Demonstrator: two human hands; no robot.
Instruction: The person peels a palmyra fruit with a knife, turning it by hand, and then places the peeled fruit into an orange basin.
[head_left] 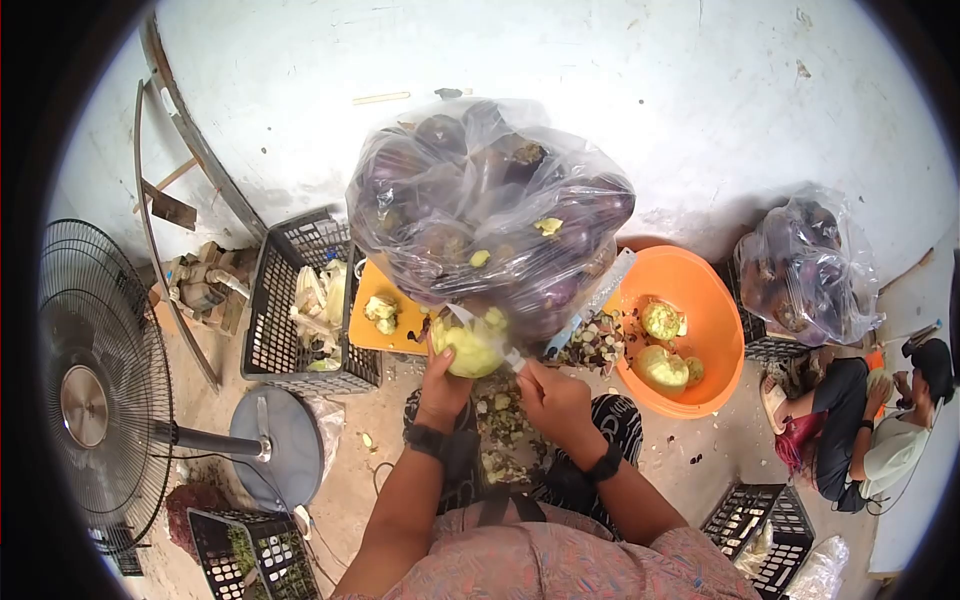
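In my left hand (449, 388) is a round, pale yellow-green vegetable (468, 350), largely peeled. My right hand (553, 402) is closed around the handle of a knife (514, 359), whose blurred blade lies against the vegetable's right side. Just beyond both hands, a big clear plastic bag (480, 210) bulges with dark purple round vegetables and partly covers an orange board (372, 325). A pale trimmed chunk (381, 313) rests on that board. Scraps and peelings (505, 425) litter the floor between my legs.
At right, an orange basin (725, 370) holds several peeled pieces. A second bag of purple vegetables (800, 265) sits on a crate behind it. Left stand a black crate (310, 378) with scraps and a floor fan (85, 400). Another person (890, 440) sits low at far right.
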